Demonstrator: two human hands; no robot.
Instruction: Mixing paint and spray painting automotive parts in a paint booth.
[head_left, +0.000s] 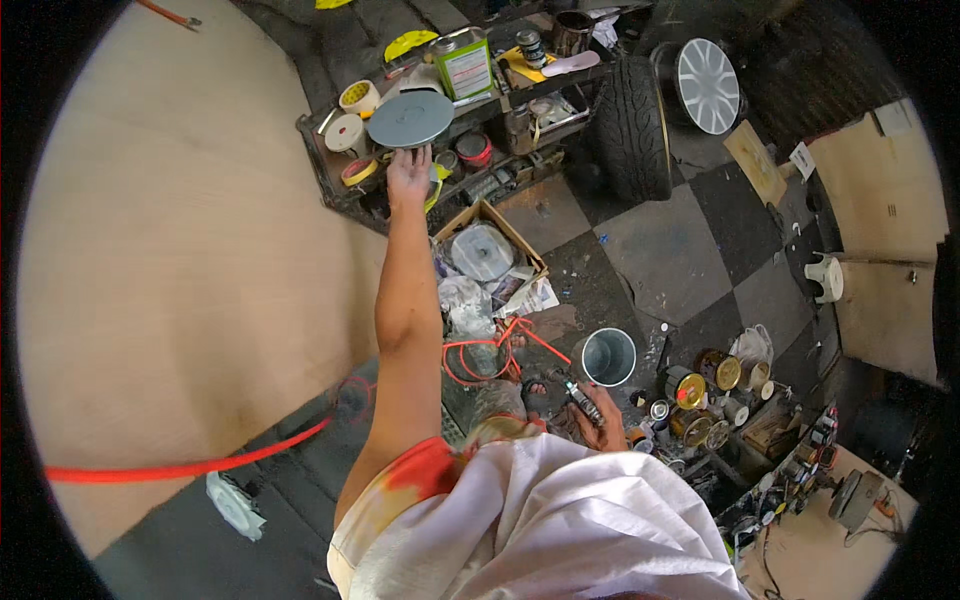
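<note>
My left hand point(408, 178) reaches up to the near edge of a grey round lid point(411, 117) on the cluttered shelf, with its fingers gripping that edge. A white tape roll point(358, 97), a yellow tape roll point(358, 171) and a green-edged metal can point(463, 70) are around it. My right hand point(604, 424) is low at my right side, holding a metal air tool point(586, 401) attached to an orange hose point(542, 342). A metal bucket point(608, 356) stands just beside it.
A large pale board point(170, 270) fills the left side. Below the shelf is a cardboard box point(520, 237) with plastic wrapping. A tire point(630, 130) and silver wheel cover point(707, 85) are at the back right. Several cans point(725, 370) and tools crowd the lower right.
</note>
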